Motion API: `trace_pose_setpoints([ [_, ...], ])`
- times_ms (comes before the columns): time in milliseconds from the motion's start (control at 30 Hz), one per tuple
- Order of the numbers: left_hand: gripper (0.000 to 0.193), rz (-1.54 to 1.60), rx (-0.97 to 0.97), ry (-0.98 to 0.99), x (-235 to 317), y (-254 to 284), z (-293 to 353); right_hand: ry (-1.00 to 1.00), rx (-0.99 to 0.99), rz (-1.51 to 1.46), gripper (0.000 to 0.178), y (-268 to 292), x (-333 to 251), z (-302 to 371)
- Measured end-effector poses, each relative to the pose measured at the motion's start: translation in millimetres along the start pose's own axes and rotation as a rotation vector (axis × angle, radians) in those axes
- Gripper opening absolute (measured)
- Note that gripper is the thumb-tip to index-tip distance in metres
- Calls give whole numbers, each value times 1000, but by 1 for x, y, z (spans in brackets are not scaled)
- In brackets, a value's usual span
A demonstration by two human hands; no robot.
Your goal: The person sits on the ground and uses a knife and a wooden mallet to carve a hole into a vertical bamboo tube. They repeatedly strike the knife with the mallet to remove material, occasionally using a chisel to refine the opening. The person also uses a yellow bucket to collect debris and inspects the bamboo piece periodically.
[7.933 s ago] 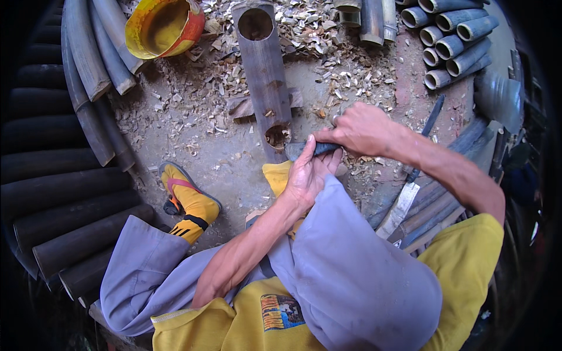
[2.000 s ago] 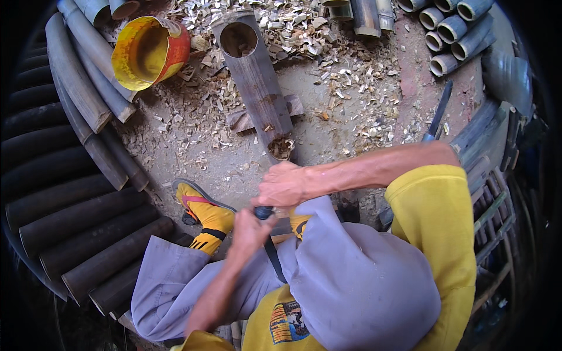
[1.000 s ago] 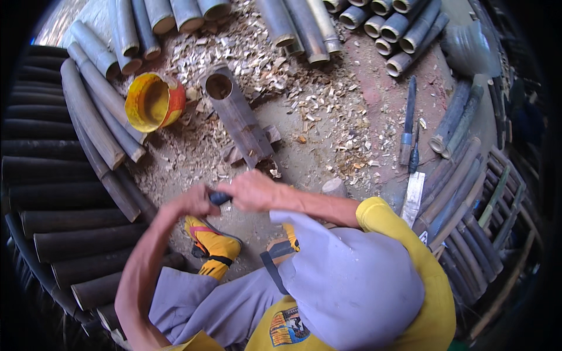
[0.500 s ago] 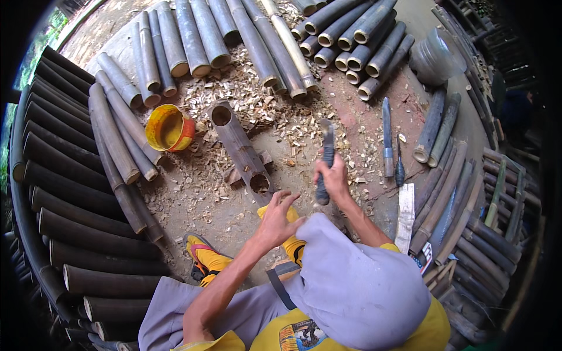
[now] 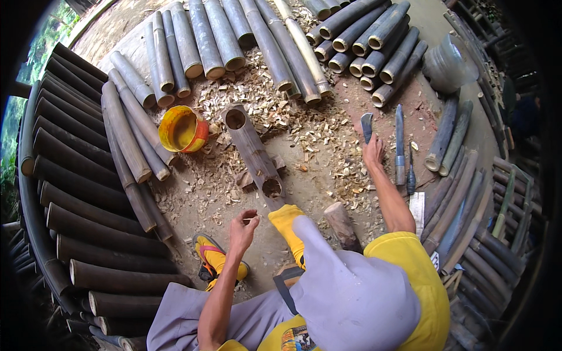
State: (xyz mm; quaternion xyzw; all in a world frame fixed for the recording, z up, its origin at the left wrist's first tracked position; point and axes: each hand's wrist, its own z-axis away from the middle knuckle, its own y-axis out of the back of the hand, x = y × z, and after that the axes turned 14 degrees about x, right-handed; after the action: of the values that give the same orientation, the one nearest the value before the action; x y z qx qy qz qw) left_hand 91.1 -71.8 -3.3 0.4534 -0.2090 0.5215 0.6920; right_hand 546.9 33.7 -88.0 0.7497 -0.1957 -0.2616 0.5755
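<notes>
My right hand, arm stretched out over the ground, is closed around the handle of a flat-bladed chisel, its blade pointing away from me. My left hand is raised beside my yellow-socked foot, thumb and fingers pinched together; a small pale bit may be between them, too small to name. Between the hands lies a dark bamboo length with a hole near each end. It rests across a wood block, its near end against my foot. A short round log lies to the right.
Pale wood chips litter the ground. A yellow-red bucket stands at left. Cut bamboo poles lie beyond, with a stack at left and a pile at far right. A long dark-handled tool and a thin spike-like tool lie at right.
My right hand has carried the chisel away and to the right, from near my knee. My left hand has drawn back to the left, its fingers now closed. The short log has come into sight.
</notes>
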Motion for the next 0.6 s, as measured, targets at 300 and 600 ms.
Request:
trace_pose_setpoints([
  [300, 31, -5, -36, -55, 21, -34, -1, 288, -45, -710, 58, 25, -230, -30],
  [600, 30, 23, -74, -87, 57, -41, 4, 230, -273, -573, 81, 5, -308, -70],
])
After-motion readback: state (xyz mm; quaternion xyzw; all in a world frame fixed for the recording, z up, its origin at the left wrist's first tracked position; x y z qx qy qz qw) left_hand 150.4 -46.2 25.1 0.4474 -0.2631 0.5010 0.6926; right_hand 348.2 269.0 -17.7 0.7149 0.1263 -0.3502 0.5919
